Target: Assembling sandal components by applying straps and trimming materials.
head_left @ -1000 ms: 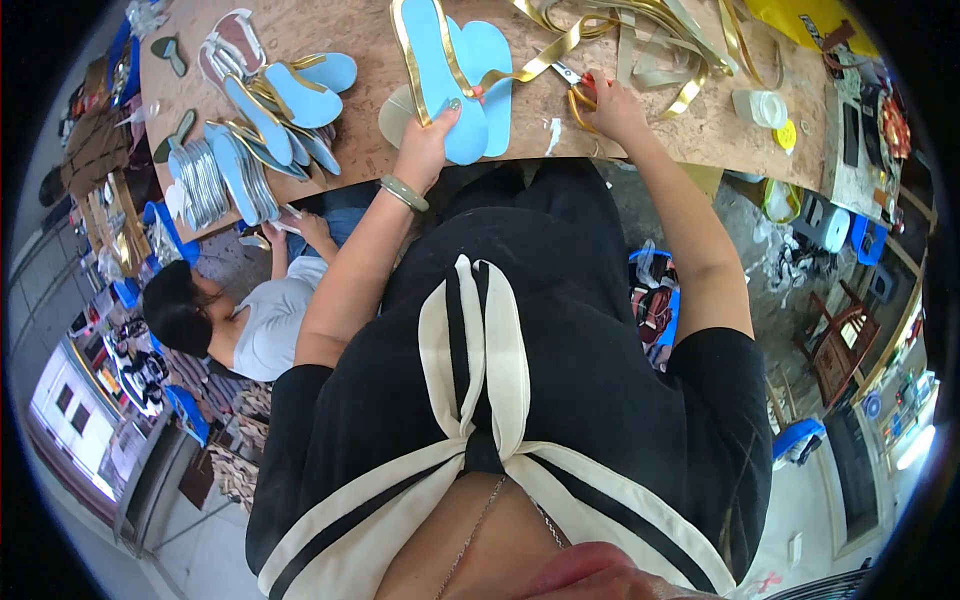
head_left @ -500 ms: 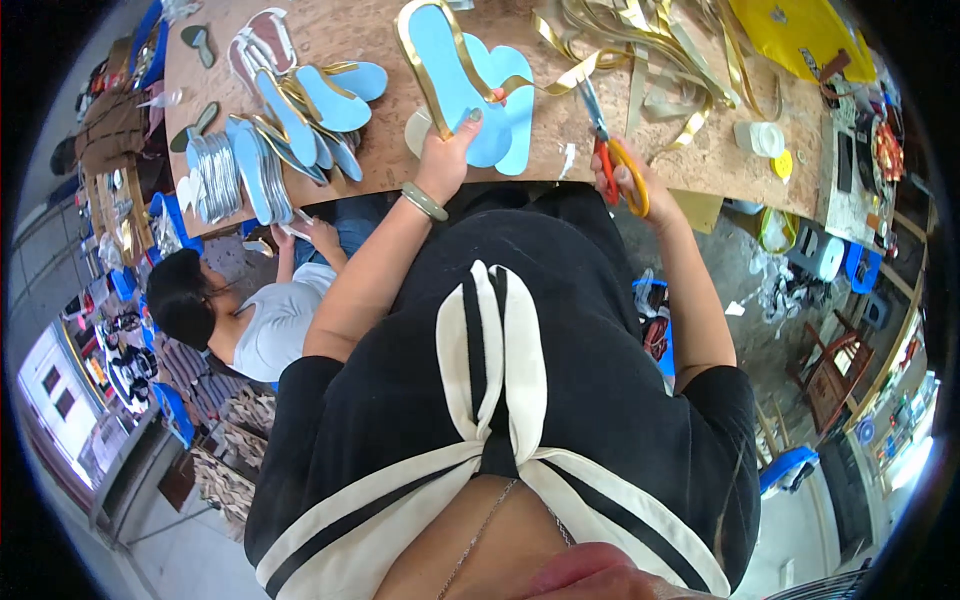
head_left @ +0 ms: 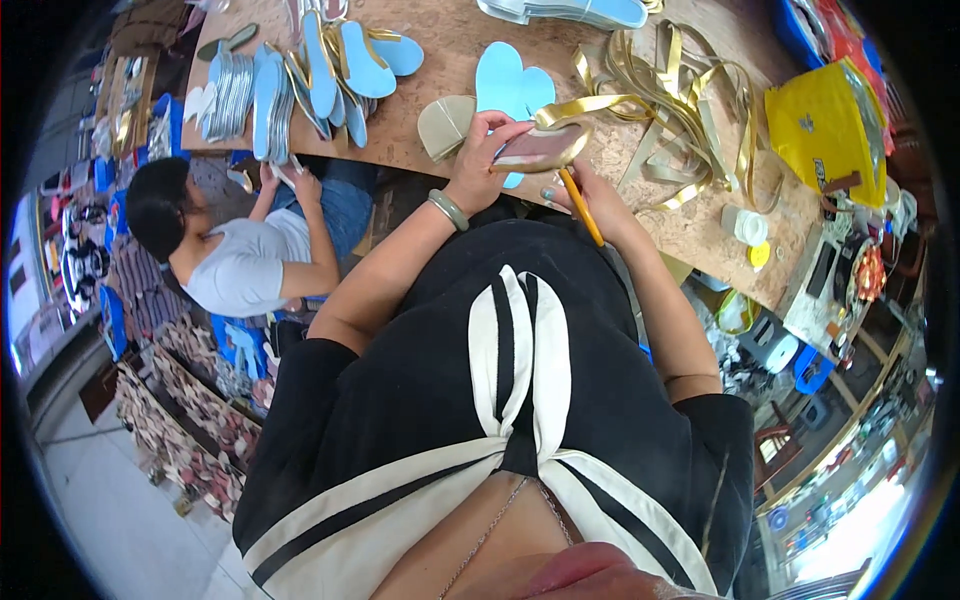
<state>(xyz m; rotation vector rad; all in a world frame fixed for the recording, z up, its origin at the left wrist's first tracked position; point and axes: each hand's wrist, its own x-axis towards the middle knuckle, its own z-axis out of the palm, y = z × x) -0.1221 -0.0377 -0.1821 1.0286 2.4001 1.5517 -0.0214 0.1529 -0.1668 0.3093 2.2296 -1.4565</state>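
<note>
Between my hands is a shoe insole (head_left: pixel 538 150), tilted so that a brownish-pink face and its gold edging show. My left hand (head_left: pixel 476 168) grips it at one end, fingers closed over the rim. Closed around scissors, my right hand (head_left: pixel 608 205) sits at the insole's right end. Only an orange-yellow handle (head_left: pixel 582 208) of the scissors shows clearly; the blades are hidden. From the insole a gold strip (head_left: pixel 596 104) runs right toward a tangle of gold strips (head_left: pixel 690 85). Light-blue insole pieces (head_left: pixel 500 78) lie just beyond my hands, beside a beige rounded piece (head_left: pixel 446 126).
Stacked insoles (head_left: pixel 228 95) and gold-edged blue insoles (head_left: pixel 362 68) stand at the table's left. On the right are a yellow bag (head_left: pixel 828 125), a white jar (head_left: pixel 742 225) and a yellow lid (head_left: pixel 759 255). A co-worker (head_left: pixel 250 240) sits close at my left.
The insole has come nearer my body and turned from its blue face to the brownish-pink one. My right hand with the scissors has moved left to meet it. The view has shifted.
</note>
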